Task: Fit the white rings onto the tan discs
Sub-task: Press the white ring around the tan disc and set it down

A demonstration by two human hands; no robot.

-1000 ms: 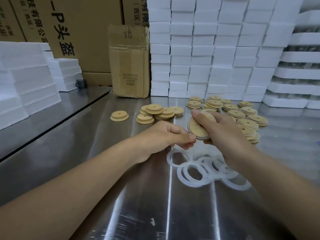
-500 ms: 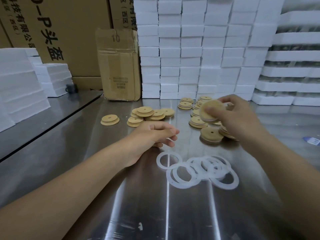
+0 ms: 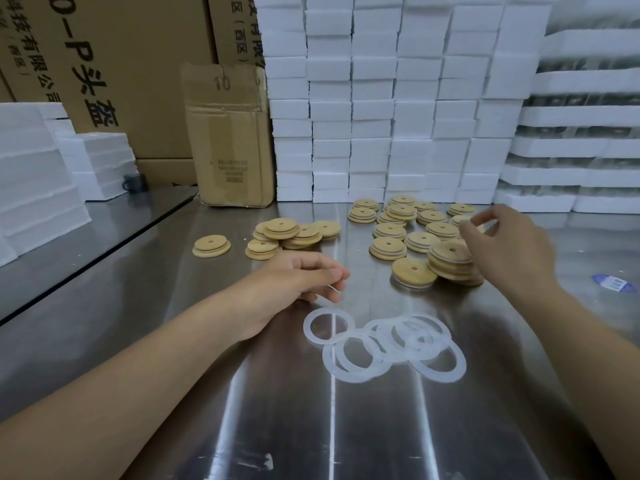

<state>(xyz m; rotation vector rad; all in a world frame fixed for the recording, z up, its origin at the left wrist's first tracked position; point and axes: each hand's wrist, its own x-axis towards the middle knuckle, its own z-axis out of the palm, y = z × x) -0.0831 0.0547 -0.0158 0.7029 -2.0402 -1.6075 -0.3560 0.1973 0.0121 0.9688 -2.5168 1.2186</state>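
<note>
White rings [image 3: 414,346] heaped lower centre of bench [image 3: 242,427] | tan discs [image 3: 381,245] piled mid-frame | right hand [image 3: 502,244] fingers narrowing over a disc, grip unclear | left hand [image 3: 304,278] fingers curled, maybe on a ring, can't tell | step: fetching a disc | next: lift it, seat a ring squarely

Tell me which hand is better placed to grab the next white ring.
Left. The left hand rests right beside the white rings, though it may already hold one. The right hand is farther back, over the tan discs.
</note>
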